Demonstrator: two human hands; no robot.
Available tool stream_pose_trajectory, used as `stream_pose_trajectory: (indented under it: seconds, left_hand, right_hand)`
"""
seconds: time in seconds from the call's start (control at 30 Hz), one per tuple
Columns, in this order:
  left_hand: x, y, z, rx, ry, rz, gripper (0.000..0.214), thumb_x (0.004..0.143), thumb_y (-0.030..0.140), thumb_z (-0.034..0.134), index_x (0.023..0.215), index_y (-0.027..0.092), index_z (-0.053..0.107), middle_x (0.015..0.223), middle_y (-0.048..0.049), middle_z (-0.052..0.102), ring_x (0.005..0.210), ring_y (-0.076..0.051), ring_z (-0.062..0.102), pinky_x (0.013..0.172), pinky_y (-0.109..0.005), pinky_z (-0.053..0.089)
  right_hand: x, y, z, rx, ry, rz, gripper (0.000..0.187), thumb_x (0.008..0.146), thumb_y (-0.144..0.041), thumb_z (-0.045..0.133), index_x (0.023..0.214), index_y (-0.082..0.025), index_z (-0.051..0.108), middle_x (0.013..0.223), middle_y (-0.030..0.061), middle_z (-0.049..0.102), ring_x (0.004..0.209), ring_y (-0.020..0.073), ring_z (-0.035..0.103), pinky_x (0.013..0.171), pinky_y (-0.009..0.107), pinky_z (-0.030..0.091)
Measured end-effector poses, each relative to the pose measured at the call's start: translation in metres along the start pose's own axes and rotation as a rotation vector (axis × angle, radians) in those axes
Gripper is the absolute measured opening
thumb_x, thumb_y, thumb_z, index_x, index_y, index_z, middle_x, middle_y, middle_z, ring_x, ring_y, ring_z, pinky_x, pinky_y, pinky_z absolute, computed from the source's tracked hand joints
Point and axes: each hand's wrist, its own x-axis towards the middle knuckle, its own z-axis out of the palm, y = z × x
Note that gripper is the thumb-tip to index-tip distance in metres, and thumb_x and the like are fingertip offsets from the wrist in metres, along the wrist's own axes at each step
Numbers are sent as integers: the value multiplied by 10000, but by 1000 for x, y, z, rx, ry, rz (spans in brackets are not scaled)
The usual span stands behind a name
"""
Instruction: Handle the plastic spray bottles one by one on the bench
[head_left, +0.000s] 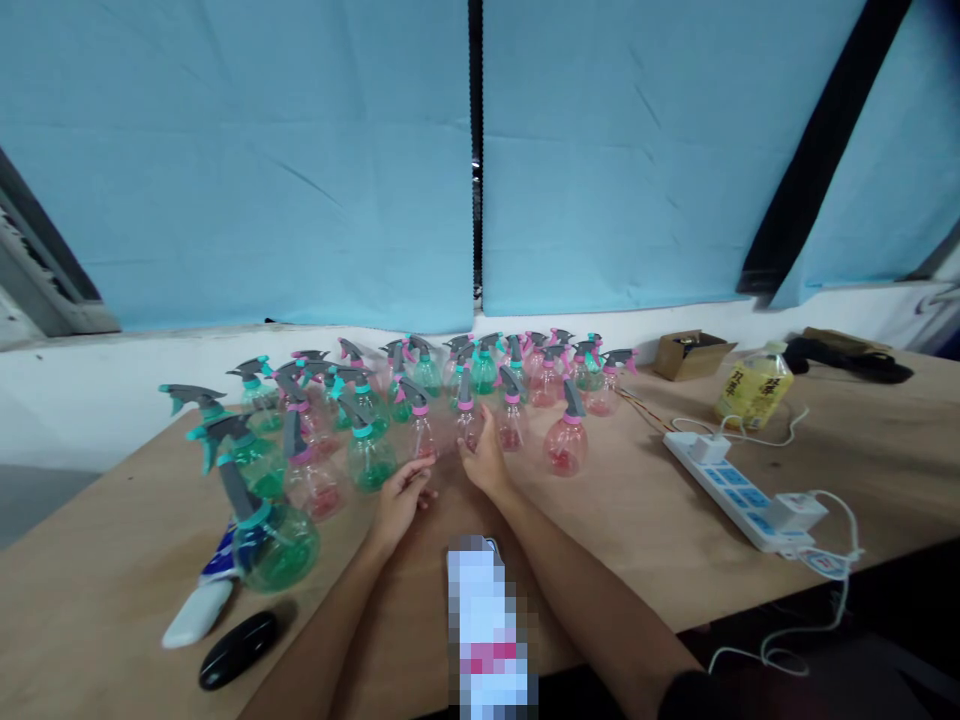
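Note:
My right hand (pixel 486 460) is around the right side of a clear pink spray bottle (pixel 466 428), its thumb across the front and fingers along the side. My left hand (pixel 403 498) is just in front of another pink spray bottle (pixel 422 436), fingers loosely bent and apart, holding nothing; I cannot tell whether the fingertips touch the bottle. More pink spray bottles stand to the right, one (pixel 513 425) close by and one (pixel 565 445) farther out. A green spray bottle (pixel 371 460) is left of my left hand. All have grey trigger heads.
Several more green and pink bottles crowd the wooden table (pixel 600 560) toward the wall. A blurred-out phone (pixel 487 620) lies between my forearms. At left are a black oval object (pixel 238 650) and a white-and-blue item (pixel 199 610); at right, a power strip (pixel 739 490), yellow-labelled bottle (pixel 754 390) and cardboard box (pixel 691 357).

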Motion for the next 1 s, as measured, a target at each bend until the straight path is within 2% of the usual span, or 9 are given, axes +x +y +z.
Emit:
stream_pose_trajectory:
  seconds: [0.13, 0.23, 0.37, 0.47, 0.6, 0.73, 0.87, 0.93, 1.0]
  left_hand:
    - [0, -2, -1, 14, 3, 9, 489, 775, 542, 640, 1093, 173, 677, 1054, -96, 714, 636, -148, 661, 515, -223, 450]
    - [1, -5, -2, 19, 1, 16, 481, 774, 539, 638, 1081, 171, 676, 969, -78, 715, 636, -153, 659, 508, -220, 441]
    - [1, -7, -2, 19, -8, 22, 454, 775, 521, 633, 1066, 174, 671, 988, -78, 707, 629, -146, 648, 497, -215, 431]
    - [1, -6, -2, 3, -3, 18, 443, 770, 511, 631, 1052, 171, 665, 1005, -83, 699, 610, -142, 641, 487, -219, 427]
    - [0, -3, -1, 10, 13, 18, 417, 767, 492, 624, 1030, 171, 662, 988, -75, 696, 581, -132, 628, 476, -222, 418]
    - [-1, 0, 1, 27, 11, 17, 408, 756, 488, 628, 1015, 174, 662, 940, -61, 695, 560, -124, 608, 460, -217, 395]
    - [-2, 1, 1, 28, 12, 11, 433, 741, 497, 628, 1026, 172, 655, 876, -44, 677, 549, -119, 594, 459, -212, 379]
    - [-2, 0, 1, 34, 5, 9, 432, 743, 485, 624, 1038, 170, 649, 819, -27, 659, 540, -119, 589, 459, -210, 373]
    - [-2, -1, 0, 42, -13, 18, 416, 756, 466, 615, 1048, 171, 646, 810, -19, 646, 542, -118, 587, 462, -209, 372]
  right_hand:
    - [-5, -15, -8, -90, 29, 58, 860, 727, -220, 643, 1482, -169, 234, 1461, 175, 398, 1380, 307, 359, 1139, 518, 270]
    - [-5, -27, -12, -150, 54, 91, 806, 770, -336, 662, 1470, -202, 285, 1468, 160, 409, 1381, 344, 347, 1129, 594, 213]
    - [-2, -33, -11, -11, 89, 74, 673, 839, -358, 601, 1436, -194, 338, 1311, 147, 553, 1227, 282, 513, 1072, 498, 346]
    - [-2, -36, -11, 92, 146, 78, 771, 773, -254, 636, 1454, -179, 282, 1140, 116, 611, 1059, 242, 583, 982, 428, 435]
    - [-3, -48, -20, 187, 140, 35, 818, 717, -153, 602, 1461, -183, 264, 1054, 81, 610, 929, 204, 593, 896, 363, 477]
    - [-1, -60, -31, 166, 111, 18, 639, 753, -244, 641, 1356, -193, 435, 1103, 95, 623, 949, 214, 586, 878, 342, 468]
    - [3, -58, -33, 228, -109, 79, 241, 841, -312, 554, 1030, -191, 641, 771, 0, 614, 697, 144, 541, 700, 259, 470]
    - [5, -57, -34, 276, -161, 62, 160, 806, -251, 545, 906, -190, 654, 707, -24, 564, 656, 122, 503, 663, 236, 454]
    - [8, -58, -38, 325, -189, 19, 192, 737, -179, 550, 896, -192, 656, 753, -18, 571, 697, 120, 512, 687, 234, 458]
